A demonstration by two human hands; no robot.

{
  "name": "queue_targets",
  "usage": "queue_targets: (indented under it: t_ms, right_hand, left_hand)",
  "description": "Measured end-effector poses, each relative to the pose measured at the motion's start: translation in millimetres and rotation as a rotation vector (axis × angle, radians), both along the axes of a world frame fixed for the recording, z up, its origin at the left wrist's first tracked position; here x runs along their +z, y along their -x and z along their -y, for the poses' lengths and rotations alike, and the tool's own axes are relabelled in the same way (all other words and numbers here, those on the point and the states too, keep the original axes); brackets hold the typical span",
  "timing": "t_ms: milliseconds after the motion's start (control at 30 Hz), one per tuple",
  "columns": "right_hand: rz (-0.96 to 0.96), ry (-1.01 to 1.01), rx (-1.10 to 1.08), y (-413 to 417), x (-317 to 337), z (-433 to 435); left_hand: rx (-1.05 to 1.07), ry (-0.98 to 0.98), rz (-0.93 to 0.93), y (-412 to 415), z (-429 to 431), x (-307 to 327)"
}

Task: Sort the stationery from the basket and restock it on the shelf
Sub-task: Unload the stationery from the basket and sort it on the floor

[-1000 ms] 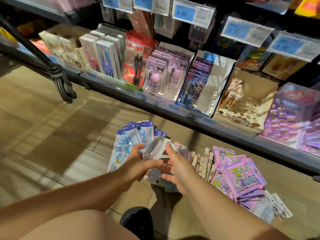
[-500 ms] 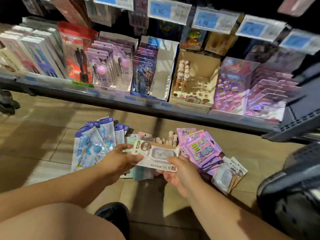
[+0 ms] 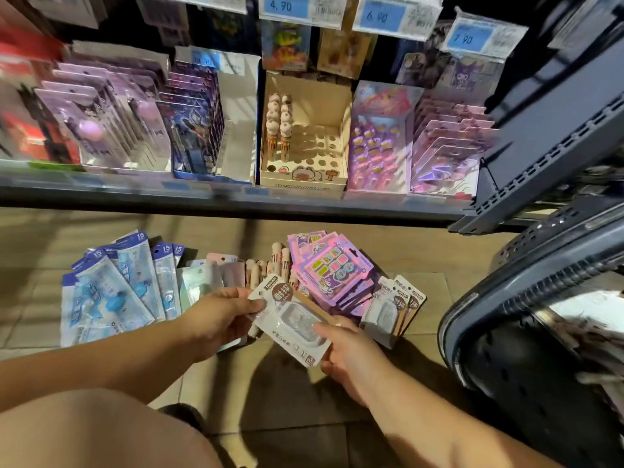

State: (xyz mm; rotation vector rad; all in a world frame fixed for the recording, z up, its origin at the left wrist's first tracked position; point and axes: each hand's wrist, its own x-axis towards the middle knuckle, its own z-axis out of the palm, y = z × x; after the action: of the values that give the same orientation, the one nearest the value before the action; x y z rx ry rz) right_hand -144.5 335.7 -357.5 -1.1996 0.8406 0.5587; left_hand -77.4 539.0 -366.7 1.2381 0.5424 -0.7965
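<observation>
Both hands hold a white blister pack (image 3: 291,321) with a brown round label and a clear bubble, low over the floor. My left hand (image 3: 219,317) pinches its upper left end; my right hand (image 3: 351,352) grips its lower right end. Sorted piles lie on the floor behind it: blue packs (image 3: 111,292), pale packs (image 3: 202,282), several figure-topped pens (image 3: 270,265), purple sticker cards (image 3: 332,268) and matching white packs (image 3: 391,309). The dark basket (image 3: 540,298) stands at the right. The shelf (image 3: 236,197) above carries display boxes.
A cardboard pen box (image 3: 304,136) with many vacant holes sits mid-shelf, between blue card packs (image 3: 196,130) and purple packs (image 3: 381,136). Price tags (image 3: 395,15) hang above. A dark slotted shelf panel (image 3: 557,130) leans at the right. My knee (image 3: 84,430) fills the lower left.
The view has swung right, bringing the basket further into sight. The white pack has tilted and shifted right in both hands, toward the matching packs on the floor.
</observation>
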Motion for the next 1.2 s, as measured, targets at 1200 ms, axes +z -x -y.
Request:
queue_targets:
  t_ms: [1200]
  right_hand:
    - [-0.026, -0.046, -0.360, 61, -4, 18]
  left_hand:
    - [-0.869, -0.425, 0.183, -17, 83, 25]
